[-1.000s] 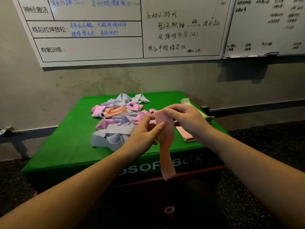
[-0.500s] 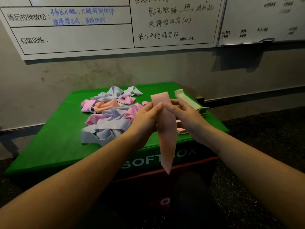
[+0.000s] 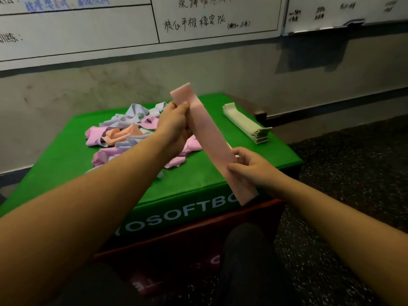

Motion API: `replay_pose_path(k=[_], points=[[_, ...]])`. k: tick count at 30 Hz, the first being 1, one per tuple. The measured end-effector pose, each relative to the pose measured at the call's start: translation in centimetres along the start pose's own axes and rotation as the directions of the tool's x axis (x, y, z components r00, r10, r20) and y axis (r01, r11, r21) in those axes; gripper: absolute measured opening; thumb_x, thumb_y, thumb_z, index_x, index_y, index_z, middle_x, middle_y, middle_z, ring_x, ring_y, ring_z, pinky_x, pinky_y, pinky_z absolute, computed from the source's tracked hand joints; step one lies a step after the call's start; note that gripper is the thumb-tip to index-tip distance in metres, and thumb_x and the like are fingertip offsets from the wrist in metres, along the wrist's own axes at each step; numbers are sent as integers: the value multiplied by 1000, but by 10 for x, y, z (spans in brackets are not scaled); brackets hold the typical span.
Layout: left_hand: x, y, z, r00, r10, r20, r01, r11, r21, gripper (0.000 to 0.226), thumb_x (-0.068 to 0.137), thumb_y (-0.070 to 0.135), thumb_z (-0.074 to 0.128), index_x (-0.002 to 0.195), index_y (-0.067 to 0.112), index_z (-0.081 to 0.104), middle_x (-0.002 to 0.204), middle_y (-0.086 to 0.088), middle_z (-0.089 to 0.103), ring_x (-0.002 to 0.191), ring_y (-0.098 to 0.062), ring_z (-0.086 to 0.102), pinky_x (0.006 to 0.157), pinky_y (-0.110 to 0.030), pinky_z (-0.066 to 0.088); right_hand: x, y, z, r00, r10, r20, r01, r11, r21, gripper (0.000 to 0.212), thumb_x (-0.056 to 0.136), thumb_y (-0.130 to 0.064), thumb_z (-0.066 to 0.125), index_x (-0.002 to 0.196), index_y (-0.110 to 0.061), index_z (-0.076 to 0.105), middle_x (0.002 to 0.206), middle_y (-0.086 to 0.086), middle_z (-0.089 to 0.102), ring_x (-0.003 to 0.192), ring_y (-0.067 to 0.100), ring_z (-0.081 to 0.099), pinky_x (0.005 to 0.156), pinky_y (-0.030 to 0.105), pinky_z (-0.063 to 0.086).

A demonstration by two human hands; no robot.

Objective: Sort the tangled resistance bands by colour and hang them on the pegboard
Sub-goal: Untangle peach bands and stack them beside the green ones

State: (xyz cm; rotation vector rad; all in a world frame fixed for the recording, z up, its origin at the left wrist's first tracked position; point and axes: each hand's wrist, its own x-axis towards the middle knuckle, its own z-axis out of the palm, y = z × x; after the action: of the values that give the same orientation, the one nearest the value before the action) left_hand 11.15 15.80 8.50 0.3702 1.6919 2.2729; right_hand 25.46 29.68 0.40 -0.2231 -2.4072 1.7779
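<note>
A flat salmon-pink resistance band (image 3: 208, 133) stretches diagonally between my hands above the green soft box (image 3: 198, 180). My left hand (image 3: 174, 122) pinches it near its upper end. Lower down, my right hand (image 3: 249, 168) pinches it near its bottom end, which hangs past the box's front edge. Behind my left hand lies a tangled pile of bands (image 3: 123, 133) in pink, lilac-grey and orange. A neat stack of pale green bands (image 3: 247, 122) sits at the box's right side. No pegboard is in view.
The green box rests on a dark red box (image 3: 198, 239) and stands against a grey wall with whiteboards (image 3: 88, 29) above. Dark speckled floor (image 3: 353, 184) lies to the right. My dark-clothed knee (image 3: 245, 250) is below the box front.
The band hung straight down with both hands at its top. My right hand has slid down to its lower end and my left has risen, so the band is pulled out diagonally.
</note>
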Motion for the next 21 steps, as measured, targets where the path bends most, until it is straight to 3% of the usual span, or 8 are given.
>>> replay_pose_path(k=[3,5,8,11,13,17,19,21], points=[[25,-7,2,997,10,-79,-6,999,54,13,105,16,44,118,18,47,106,-7,63,96,-22,63,83,-44,59,2,15,-9,1000,9,-7,-9,1000,-3,37,95,-5,59,122,-27,49,106,10,67,89,23,67,72,32,57],[42,-12,2,993,6,-121,4,996,86,14,104,16,44,117,20,48,104,-7,62,96,-24,62,90,-49,56,4,25,-15,1000,-6,-28,6,1000,7,39,94,-8,62,121,-33,48,99,13,68,83,24,68,73,38,57],[66,-23,2,990,-22,-143,42,989,140,11,104,16,44,110,22,50,106,-8,63,99,-25,63,93,-53,55,7,37,-22,998,-31,-58,32,999,27,31,92,-14,68,114,-31,55,84,12,72,71,20,70,62,32,56],[88,-35,3,985,-37,-169,61,989,138,14,104,16,44,117,19,49,109,-9,63,101,-26,64,88,-49,57,13,46,-32,993,-59,-101,58,998,-15,12,87,-14,73,99,-16,70,74,2,73,65,4,65,58,17,47],[102,-43,4,983,-44,-180,68,989,132,17,104,15,44,121,17,48,106,-7,63,95,-22,65,79,-42,59,16,48,-39,996,-69,-60,66,997,-42,8,88,-15,73,93,-20,77,81,-8,75,74,0,67,67,14,49],[132,-58,4,977,-64,-205,102,977,184,17,104,17,44,121,17,49,104,-4,62,90,-19,60,86,-42,55,19,48,-56,993,-82,88,88,993,-73,38,93,7,53,103,-25,72,92,-11,74,88,-2,69,75,13,52],[146,-65,6,974,-84,-212,122,977,173,15,105,17,45,119,17,50,104,-5,61,86,-18,59,75,-38,57,25,51,-63,983,-107,147,128,981,-142,53,89,14,49,109,-30,70,103,-12,74,96,6,70,81,21,55],[158,-71,11,975,-99,-199,134,977,168,13,104,16,46,116,18,51,104,-5,62,85,-18,61,60,-33,54,34,55,-66,980,-119,158,148,971,-189,49,89,13,55,114,-27,69,107,-13,72,92,-1,69,81,16,54]])
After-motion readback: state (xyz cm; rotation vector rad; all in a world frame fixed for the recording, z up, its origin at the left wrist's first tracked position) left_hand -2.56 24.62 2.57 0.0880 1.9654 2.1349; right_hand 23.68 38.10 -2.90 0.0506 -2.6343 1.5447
